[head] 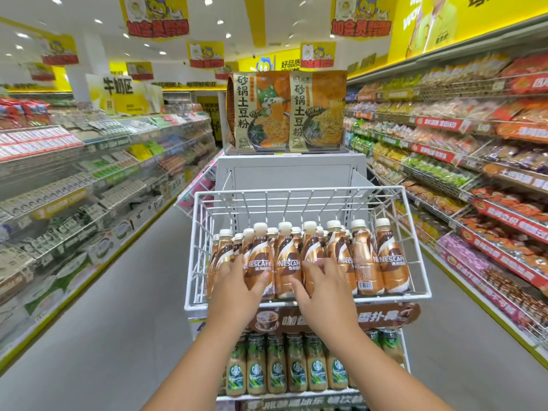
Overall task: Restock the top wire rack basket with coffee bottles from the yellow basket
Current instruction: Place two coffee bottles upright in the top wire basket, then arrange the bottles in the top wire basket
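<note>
while both arms reach into the top wire basket point(415, 241), the left hand point(240, 278) lies with fingers spread loosely against the front of a coffee bottle point(261, 262), pressing more than gripping. just to its right, the right hand point(321, 281) rests flat-fingered on the neighbouring bottles, nothing pinched. beyond the fingertips the rows stand upright and tightly packed. the yellow basket isn't in sight. a careless shove could tip the front row backward, since the bottles only lean on each other.

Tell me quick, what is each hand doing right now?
Left hand: open, fingers spread against the front-row coffee bottles in the top wire basket.
Right hand: open, fingers resting on the same row.
</note>
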Tool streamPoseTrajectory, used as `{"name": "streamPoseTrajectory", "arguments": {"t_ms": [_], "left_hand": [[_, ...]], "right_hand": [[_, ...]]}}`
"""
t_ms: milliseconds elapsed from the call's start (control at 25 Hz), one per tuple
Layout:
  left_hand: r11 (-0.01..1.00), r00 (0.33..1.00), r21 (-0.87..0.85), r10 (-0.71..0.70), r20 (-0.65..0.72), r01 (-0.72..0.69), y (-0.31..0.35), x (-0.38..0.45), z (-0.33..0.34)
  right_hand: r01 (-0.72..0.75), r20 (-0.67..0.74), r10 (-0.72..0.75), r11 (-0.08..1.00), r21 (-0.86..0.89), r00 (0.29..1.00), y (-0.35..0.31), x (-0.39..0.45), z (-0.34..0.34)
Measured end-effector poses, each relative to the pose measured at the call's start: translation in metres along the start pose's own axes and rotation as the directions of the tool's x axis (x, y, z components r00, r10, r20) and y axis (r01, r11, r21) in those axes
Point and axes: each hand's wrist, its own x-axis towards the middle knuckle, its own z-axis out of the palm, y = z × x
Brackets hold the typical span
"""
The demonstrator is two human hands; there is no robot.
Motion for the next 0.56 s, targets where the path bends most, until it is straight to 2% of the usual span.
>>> {"name": "streamPoseTrajectory", "arguments": {"t_ms": [160, 360, 560], "left_hand": [[0.977, 0.992, 0.188, 0.117, -0.054, -0.105, 0.0, -0.032, 0.003], [0.944, 0.994, 0.312, 0.105, 0.014, -0.104, -0.001, -0.083, 0.015], [0.91, 0.996, 0.405, 0.076, 0.045, -0.088, -0.002, -0.119, 0.011]], "right_hand": [[0.079, 0.096, -0.084, 0.996, 0.049, 0.992, 0.027, -0.019, -0.014], [0.181, 0.298, -0.173, 0.983, -0.001, 0.939, 0.056, -0.053, -0.021], [0.238, 0.368, -0.202, 0.97, -0.055, 0.908, 0.066, -0.074, -0.031]]}}
